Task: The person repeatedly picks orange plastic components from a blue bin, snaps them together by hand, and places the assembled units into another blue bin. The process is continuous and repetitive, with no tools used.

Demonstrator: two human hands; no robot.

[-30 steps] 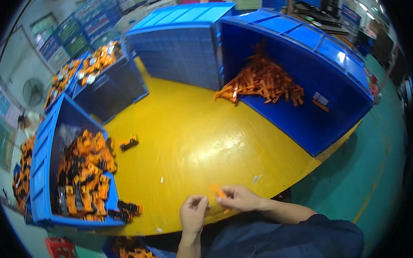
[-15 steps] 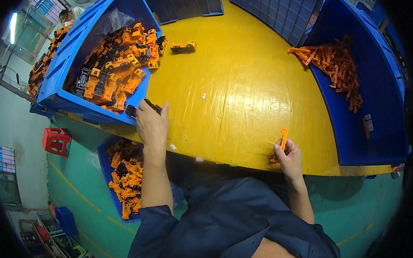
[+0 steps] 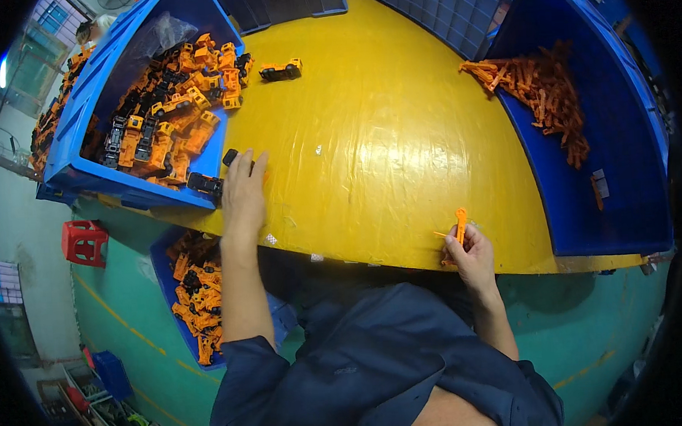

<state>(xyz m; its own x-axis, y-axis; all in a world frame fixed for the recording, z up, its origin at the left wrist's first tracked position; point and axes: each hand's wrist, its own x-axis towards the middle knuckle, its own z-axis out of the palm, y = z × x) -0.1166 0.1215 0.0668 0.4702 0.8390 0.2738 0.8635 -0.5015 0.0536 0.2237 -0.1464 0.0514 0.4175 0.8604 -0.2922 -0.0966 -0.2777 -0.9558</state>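
Yellow round table [image 3: 399, 149] over teal floor [image 3: 589, 324]: left hand [image 3: 243, 193] at nine o'clock lies flat, fingers together, touching a black part [image 3: 230, 157]; right hand [image 3: 470, 253] at four o'clock pinches an orange plastic piece [image 3: 460, 224].

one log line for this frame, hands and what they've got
left hand: on black toy part by blue bin | right hand: holds orange plastic piece | surface: yellow table
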